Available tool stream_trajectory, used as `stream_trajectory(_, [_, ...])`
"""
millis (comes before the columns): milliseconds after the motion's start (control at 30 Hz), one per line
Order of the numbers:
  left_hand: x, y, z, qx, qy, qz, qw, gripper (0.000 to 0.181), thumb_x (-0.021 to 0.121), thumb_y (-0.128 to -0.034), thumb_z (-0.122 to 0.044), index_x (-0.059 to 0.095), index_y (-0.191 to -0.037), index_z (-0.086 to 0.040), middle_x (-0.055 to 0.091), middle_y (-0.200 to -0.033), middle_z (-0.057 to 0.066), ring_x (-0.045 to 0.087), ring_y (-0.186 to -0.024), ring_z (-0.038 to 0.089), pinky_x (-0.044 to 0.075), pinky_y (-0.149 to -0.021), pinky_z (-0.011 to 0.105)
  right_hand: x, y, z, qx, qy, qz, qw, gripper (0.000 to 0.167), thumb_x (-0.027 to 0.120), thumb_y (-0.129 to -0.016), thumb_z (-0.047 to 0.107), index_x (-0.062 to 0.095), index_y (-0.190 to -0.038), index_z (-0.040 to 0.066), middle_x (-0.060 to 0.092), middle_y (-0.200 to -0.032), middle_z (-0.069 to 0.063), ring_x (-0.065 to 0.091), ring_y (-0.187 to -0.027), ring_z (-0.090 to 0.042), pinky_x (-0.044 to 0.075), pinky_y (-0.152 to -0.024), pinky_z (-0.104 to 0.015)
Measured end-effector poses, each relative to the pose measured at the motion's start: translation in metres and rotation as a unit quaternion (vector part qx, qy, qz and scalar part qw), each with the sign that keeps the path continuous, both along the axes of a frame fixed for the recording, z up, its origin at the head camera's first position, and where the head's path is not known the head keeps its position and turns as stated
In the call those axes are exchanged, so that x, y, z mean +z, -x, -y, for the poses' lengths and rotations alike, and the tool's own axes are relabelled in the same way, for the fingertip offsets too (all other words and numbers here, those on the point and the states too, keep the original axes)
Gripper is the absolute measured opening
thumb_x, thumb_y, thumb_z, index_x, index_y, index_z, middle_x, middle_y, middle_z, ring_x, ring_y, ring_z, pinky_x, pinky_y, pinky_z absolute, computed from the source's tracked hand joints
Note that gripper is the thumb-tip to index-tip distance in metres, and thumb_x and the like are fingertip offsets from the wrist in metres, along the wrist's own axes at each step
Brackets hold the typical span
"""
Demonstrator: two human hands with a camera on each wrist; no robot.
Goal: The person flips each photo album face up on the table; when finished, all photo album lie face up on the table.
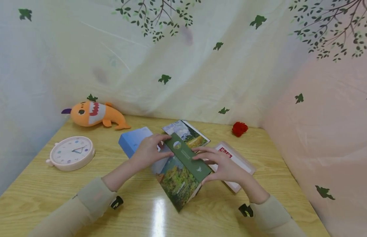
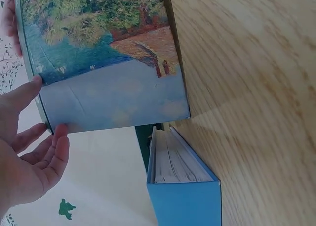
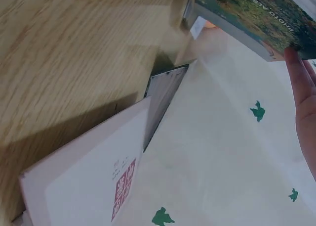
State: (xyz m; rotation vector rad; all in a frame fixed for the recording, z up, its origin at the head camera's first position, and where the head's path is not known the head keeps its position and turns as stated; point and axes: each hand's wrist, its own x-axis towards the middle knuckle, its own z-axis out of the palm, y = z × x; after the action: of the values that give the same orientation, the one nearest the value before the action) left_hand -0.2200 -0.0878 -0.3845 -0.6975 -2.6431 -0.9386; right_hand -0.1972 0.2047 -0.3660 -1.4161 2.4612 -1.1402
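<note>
A photo album (image 1: 180,179) with a painted landscape cover and a green spine is held tilted above the table by both hands. At the spine's left end, my left hand (image 1: 148,149) pinches it between thumb and fingers. My right hand (image 1: 223,164) grips the opposite end, its fingers lying on the green spine and its thumb at the lower corner. The left wrist view shows the pale blue part of the cover (image 2: 108,100). In the right wrist view, a fingertip touches the album (image 3: 256,18) near the words "PHOTO ALBUM".
Behind the album's left side lies a thick blue book (image 1: 131,141). Another painted-cover album (image 1: 190,131) lies farther back, and a pale pink book with a red label (image 1: 241,164) to the right. An orange plush shark (image 1: 97,113), round clock (image 1: 72,153) and red flower (image 1: 239,129) stand around.
</note>
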Motion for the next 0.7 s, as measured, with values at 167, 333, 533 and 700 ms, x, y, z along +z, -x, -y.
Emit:
stream_trajectory(167, [0.005, -0.003, -0.001, 0.007, -0.024, -0.001, 0.9997, 0.059, 0.081, -0.0728, -0.035, 0.061, -0.123, -0.011, 0.067, -0.104, 0.003, 0.063, -0.078, 0.015, 0.052, -0.065, 0.027, 0.005, -0.001, 0.0, -0.003, 0.005, 0.015, 0.9999, 0.068, 0.084, -0.068, 0.026, 0.057, -0.129, 0.017, 0.039, -0.147, -0.004, 0.047, -0.126, -0.023, 0.053, -0.088, -0.034])
stream_trajectory(333, [0.009, -0.006, -0.002, 0.003, -0.059, 0.014, 0.9982, 0.062, 0.083, -0.0721, -0.029, 0.057, -0.125, -0.008, 0.065, -0.106, 0.008, 0.067, -0.079, 0.017, 0.055, -0.066, 0.029, 0.009, -0.003, 0.001, -0.001, 0.008, 0.012, 0.9999, 0.067, 0.084, -0.068, 0.026, 0.057, -0.128, 0.015, 0.041, -0.146, -0.005, 0.049, -0.125, -0.022, 0.054, -0.085, -0.032])
stream_trajectory(533, [0.007, -0.008, -0.002, -0.011, -0.107, 0.034, 0.9937, 0.068, 0.083, -0.0715, -0.022, 0.051, -0.129, -0.007, 0.063, -0.106, 0.01, 0.069, -0.079, 0.021, 0.057, -0.071, 0.037, 0.011, -0.007, 0.003, 0.001, -0.002, 0.012, 0.9999, 0.065, 0.083, -0.069, 0.026, 0.057, -0.128, 0.016, 0.041, -0.146, -0.003, 0.049, -0.126, -0.022, 0.054, -0.083, -0.03])
stream_trajectory(700, [0.004, -0.007, 0.0, -0.019, -0.132, 0.042, 0.9901, 0.067, 0.083, -0.072, -0.019, 0.05, -0.129, -0.008, 0.063, -0.102, 0.01, 0.069, -0.079, 0.026, 0.057, -0.072, 0.039, 0.011, -0.008, 0.005, 0.014, 0.012, 0.016, 0.9997, 0.067, 0.082, -0.069, 0.025, 0.056, -0.13, 0.013, 0.041, -0.147, -0.006, 0.048, -0.127, -0.021, 0.055, -0.083, -0.03])
